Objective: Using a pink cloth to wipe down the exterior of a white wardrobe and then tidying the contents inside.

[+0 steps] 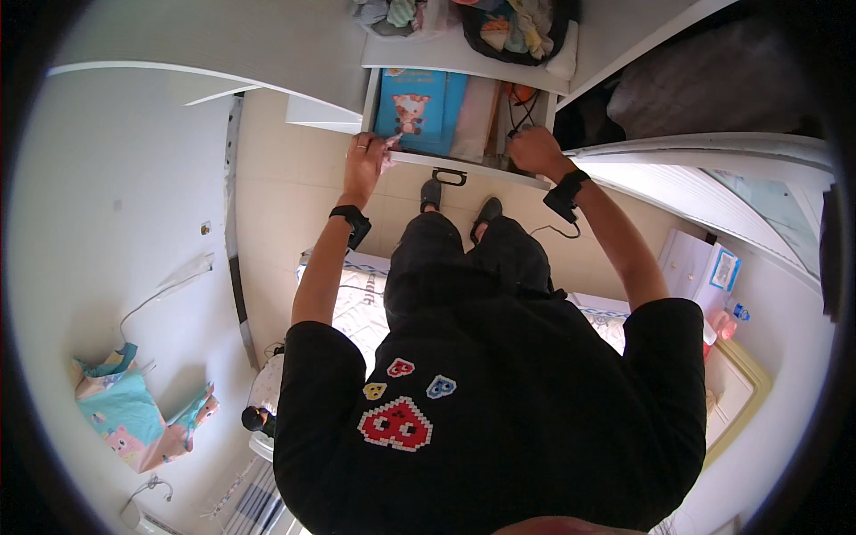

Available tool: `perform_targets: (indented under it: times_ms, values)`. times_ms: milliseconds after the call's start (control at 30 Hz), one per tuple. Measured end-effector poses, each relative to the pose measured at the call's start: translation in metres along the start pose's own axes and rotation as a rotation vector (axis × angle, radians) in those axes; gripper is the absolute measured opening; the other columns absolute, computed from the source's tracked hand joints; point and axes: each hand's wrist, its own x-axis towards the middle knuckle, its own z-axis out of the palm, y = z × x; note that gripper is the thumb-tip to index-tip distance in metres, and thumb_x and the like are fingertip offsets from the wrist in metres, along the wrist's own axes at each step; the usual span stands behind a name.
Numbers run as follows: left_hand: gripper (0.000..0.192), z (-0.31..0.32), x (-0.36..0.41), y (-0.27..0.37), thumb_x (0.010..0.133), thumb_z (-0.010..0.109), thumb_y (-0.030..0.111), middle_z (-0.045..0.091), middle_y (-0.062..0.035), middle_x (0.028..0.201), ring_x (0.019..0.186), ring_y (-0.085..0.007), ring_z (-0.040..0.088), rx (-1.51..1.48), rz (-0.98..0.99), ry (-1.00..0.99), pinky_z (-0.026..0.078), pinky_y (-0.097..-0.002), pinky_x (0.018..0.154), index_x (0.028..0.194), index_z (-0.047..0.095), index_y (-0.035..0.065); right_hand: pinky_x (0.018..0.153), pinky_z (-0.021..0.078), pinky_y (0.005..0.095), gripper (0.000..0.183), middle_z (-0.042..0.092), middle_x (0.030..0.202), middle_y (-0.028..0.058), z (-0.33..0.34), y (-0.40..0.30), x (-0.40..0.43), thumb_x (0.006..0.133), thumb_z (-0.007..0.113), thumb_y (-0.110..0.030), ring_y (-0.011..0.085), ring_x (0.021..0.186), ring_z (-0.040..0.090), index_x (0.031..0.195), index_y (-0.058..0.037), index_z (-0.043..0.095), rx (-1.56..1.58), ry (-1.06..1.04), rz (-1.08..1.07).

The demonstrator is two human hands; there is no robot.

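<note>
A white drawer (pixel 461 162) is pulled out of a cabinet in front of me, with a dark handle (pixel 449 177) on its front. My left hand (pixel 366 157) is at the drawer's front left corner, closed on a pink patterned cloth. Inside the drawer lie a blue booklet (pixel 411 100) with a cartoon animal, pale papers (pixel 471 117) and, at the right, an orange object (pixel 521 93) with black cord. My right hand (pixel 535 152) is over the drawer's right front part, its fingers curled by the black cord; whether they grip it is hidden.
Above the drawer, a shelf (pixel 428 57) holds a clear bag of cloths and a black-rimmed container (pixel 515 33) of folded clothes. A dark compartment with a large grey item (pixel 695 87) is at the right. A bed (pixel 361 294) stands behind my legs.
</note>
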Motion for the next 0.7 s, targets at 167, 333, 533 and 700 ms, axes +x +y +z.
perform_targets:
  times_ms: [167,333,533,700]
  values:
    - [0.009,0.059,-0.011,0.019,0.067,0.06,0.016,0.057,-0.0029,0.074,0.072,-0.0222,0.055,0.114,0.23,0.053,0.043,-0.0353,0.058,0.075,0.063,0.0134,0.055,0.0472,0.0409,0.022,0.058,0.058,0.0145,-0.015,-0.006,0.003,0.073,0.052,-0.017,0.0284,0.056,0.059,0.057,-0.0054,0.063,-0.017,0.01,-0.036]
    - [0.012,0.081,0.017,0.112,0.075,0.059,0.025,0.058,-0.0018,0.078,0.079,-0.0207,0.055,0.235,0.274,-0.101,0.044,-0.0354,0.059,0.074,0.06,0.0136,0.052,0.0465,0.039,0.02,0.058,0.059,0.0141,-0.025,-0.008,0.001,0.081,0.052,-0.02,0.0284,0.055,0.058,0.085,-0.0038,0.062,-0.017,-0.058,-0.041]
    - [0.017,0.057,0.016,0.057,0.077,0.06,0.025,0.058,-0.0021,0.086,0.079,-0.0208,0.056,0.098,0.48,-0.161,0.048,-0.0355,0.067,0.088,0.061,0.0137,0.053,0.0454,0.0388,0.026,0.058,0.063,0.0136,-0.01,-0.007,-0.002,0.077,0.052,-0.011,0.0302,0.061,0.059,0.103,-0.0091,0.049,-0.061,0.024,0.004]
    - [0.006,0.005,0.003,-0.021,0.071,0.063,0.015,0.054,-0.0035,0.069,0.072,-0.0195,0.055,0.229,0.483,0.028,0.047,-0.0339,0.059,0.075,0.059,0.0128,0.058,0.0469,0.0378,0.032,0.06,0.071,0.0126,-0.028,-0.017,-0.027,0.074,0.051,-0.003,0.0298,0.066,0.059,0.105,-0.007,0.051,-0.07,0.037,-0.06]
